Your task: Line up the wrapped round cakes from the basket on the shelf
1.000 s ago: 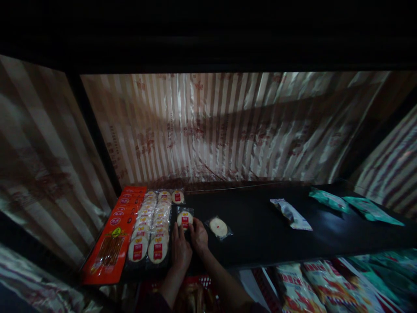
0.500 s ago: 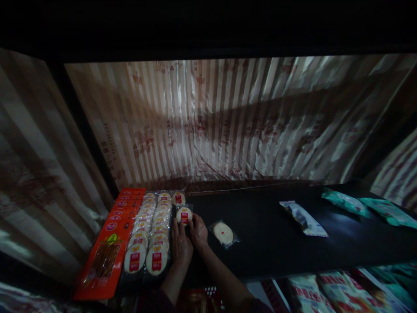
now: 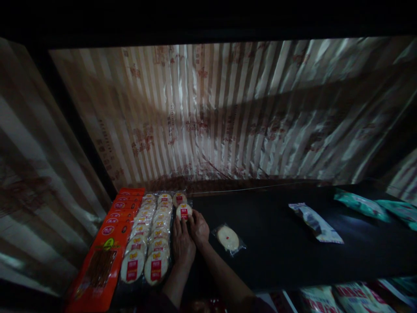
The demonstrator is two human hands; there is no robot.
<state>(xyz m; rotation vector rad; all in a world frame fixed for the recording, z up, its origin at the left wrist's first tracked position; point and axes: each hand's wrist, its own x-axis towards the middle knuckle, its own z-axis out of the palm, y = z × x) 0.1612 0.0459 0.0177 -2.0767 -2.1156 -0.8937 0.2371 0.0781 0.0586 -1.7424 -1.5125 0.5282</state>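
White wrapped disc (image 3: 184, 211) lies ahead, touching the fingers (image 3: 178, 228).

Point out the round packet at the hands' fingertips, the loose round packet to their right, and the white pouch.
Handled packet (image 3: 184, 213): head view, on its red label.
Loose round packet (image 3: 228, 238): head view, on its pale disc.
White pouch (image 3: 316, 224): head view, middle of its body.

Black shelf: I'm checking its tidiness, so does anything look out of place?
Yes: one round packet lies apart, right of the right hand, nearly plain side up, unlike the red-labelled rows. The white packet farther right lies slanted.
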